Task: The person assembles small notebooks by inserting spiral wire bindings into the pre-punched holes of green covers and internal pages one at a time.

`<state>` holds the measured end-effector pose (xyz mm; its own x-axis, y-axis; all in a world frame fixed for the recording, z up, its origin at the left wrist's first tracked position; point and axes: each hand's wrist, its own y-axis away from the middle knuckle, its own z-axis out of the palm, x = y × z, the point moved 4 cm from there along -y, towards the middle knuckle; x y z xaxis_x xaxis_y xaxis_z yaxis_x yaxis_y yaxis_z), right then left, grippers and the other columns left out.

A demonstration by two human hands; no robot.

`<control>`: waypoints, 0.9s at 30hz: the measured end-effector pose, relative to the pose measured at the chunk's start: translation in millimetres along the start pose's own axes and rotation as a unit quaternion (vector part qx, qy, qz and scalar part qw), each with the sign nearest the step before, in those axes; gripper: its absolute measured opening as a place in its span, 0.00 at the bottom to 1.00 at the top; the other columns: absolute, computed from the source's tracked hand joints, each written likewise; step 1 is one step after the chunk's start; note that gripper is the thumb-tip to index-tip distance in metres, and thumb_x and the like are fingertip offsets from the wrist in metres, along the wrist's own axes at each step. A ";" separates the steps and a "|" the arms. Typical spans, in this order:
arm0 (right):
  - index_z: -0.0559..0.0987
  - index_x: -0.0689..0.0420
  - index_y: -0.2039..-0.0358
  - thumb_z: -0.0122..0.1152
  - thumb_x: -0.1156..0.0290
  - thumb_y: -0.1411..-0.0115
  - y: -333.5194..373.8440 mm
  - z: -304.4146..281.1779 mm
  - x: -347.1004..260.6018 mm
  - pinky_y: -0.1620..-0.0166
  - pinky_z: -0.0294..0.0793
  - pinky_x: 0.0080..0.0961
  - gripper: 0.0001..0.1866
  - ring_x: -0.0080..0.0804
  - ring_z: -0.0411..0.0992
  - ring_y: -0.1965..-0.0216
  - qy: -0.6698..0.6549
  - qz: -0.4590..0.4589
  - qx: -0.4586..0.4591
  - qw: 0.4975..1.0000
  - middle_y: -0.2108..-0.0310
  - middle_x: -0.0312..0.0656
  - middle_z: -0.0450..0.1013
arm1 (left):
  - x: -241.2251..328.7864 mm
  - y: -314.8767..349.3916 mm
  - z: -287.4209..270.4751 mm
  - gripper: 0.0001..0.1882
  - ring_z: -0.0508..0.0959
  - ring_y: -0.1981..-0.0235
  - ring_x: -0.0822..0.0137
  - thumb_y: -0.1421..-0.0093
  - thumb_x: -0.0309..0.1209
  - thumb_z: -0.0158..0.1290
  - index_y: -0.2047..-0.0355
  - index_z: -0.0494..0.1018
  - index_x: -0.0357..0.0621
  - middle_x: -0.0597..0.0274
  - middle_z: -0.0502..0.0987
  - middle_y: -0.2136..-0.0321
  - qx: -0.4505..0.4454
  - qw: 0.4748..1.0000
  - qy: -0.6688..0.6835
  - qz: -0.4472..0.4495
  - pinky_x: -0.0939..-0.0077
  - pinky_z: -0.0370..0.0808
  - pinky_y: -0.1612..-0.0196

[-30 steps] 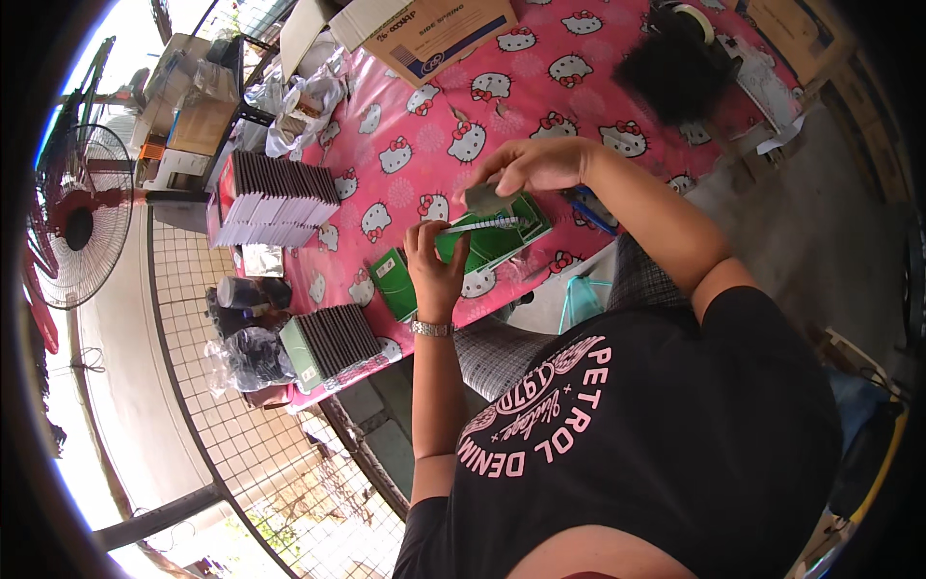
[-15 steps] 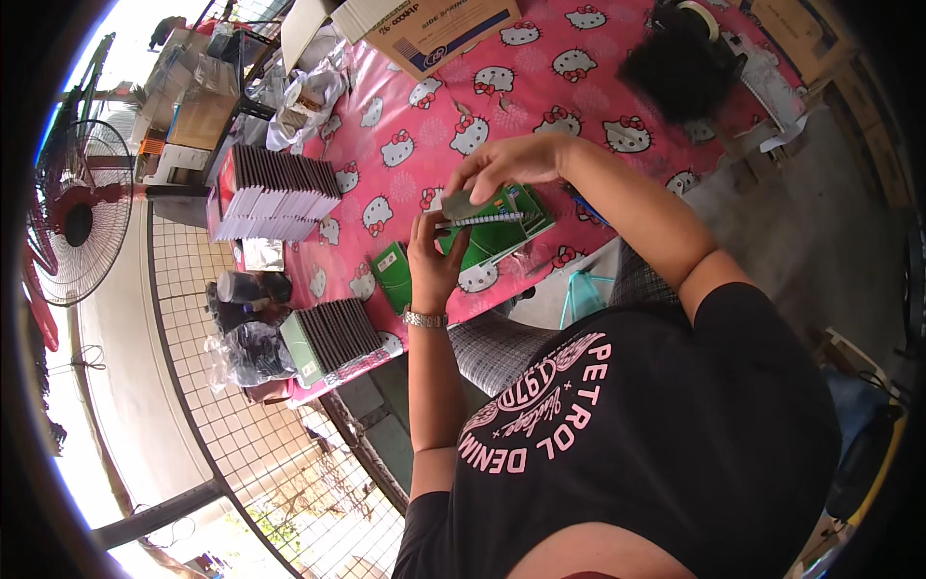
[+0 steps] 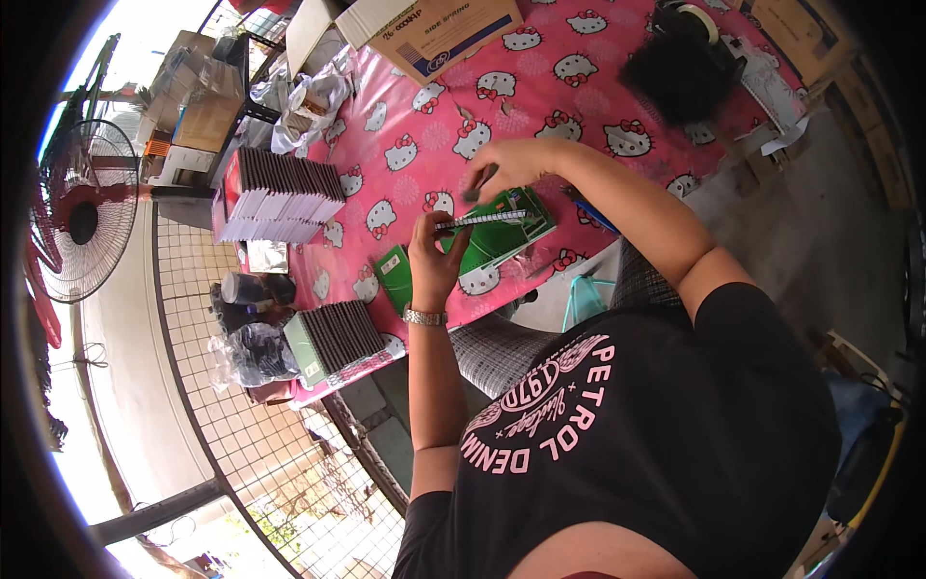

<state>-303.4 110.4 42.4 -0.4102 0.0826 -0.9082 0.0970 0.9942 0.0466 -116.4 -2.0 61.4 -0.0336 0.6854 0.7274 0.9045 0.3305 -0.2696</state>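
Note:
My left hand (image 3: 434,253), with a watch at the wrist, pinches the left end of a narrow notebook (image 3: 487,219) held on edge, its row of dark holes or spiral loops facing up. Just above it, my right hand (image 3: 516,166) is closed on a small dark grey-green flat piece (image 3: 480,183), tilted almost edge-on; its exact kind is unclear. Under both hands lie green-covered notebooks (image 3: 540,224) on the table. Another green notebook (image 3: 394,274) lies left of my left wrist.
A pink patterned cloth (image 3: 386,164) covers the table. Two notebook stacks stand at its left, a dark-spined one (image 3: 285,193) and a green-covered one (image 3: 333,338). A cardboard box (image 3: 439,39), a tape roll (image 3: 702,21) and a black blurred object (image 3: 680,72) sit farther off; a fan (image 3: 82,217) stands left.
My right hand has lifted the grey-green piece up off the notebook's edge and turned it edge-on. My left hand keeps its grip in nearly the same place.

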 end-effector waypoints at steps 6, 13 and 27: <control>0.66 0.52 0.36 0.72 0.53 0.50 91.4 -24.1 70.8 0.38 0.64 0.48 0.43 0.55 0.59 0.37 0.317 0.061 0.396 0.860 0.36 0.50 0.60 | -11.7 10.1 -0.2 0.11 0.79 0.67 0.76 0.39 0.24 0.60 0.57 0.73 0.37 0.63 0.79 0.68 0.040 0.984 0.141 -0.102 0.80 0.74 0.64; 0.65 0.55 0.37 0.68 0.59 0.45 187.4 91.3 56.9 0.40 0.65 0.46 0.37 0.54 0.62 0.40 0.355 0.172 0.323 0.860 0.43 0.52 0.64 | -18.8 24.6 10.5 0.11 0.79 0.69 0.76 0.36 0.25 0.57 0.54 0.74 0.37 0.63 0.79 0.67 0.118 0.969 0.179 -0.121 0.81 0.75 0.66; 0.73 0.55 0.42 0.70 0.60 0.52 94.8 91.6 -76.5 0.42 0.66 0.43 0.35 0.49 0.68 0.48 0.244 -0.117 0.329 0.905 0.48 0.48 0.67 | -18.0 28.9 20.2 0.10 0.79 0.62 0.74 0.33 0.22 0.52 0.53 0.72 0.31 0.59 0.81 0.62 0.161 0.972 0.152 -0.077 0.79 0.78 0.57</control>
<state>-179.8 192.0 78.2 -0.8254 0.0563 -0.5617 0.4090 0.7454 -0.5264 -98.3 8.4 27.8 0.0125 0.4044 0.9145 0.7165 0.6344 -0.2903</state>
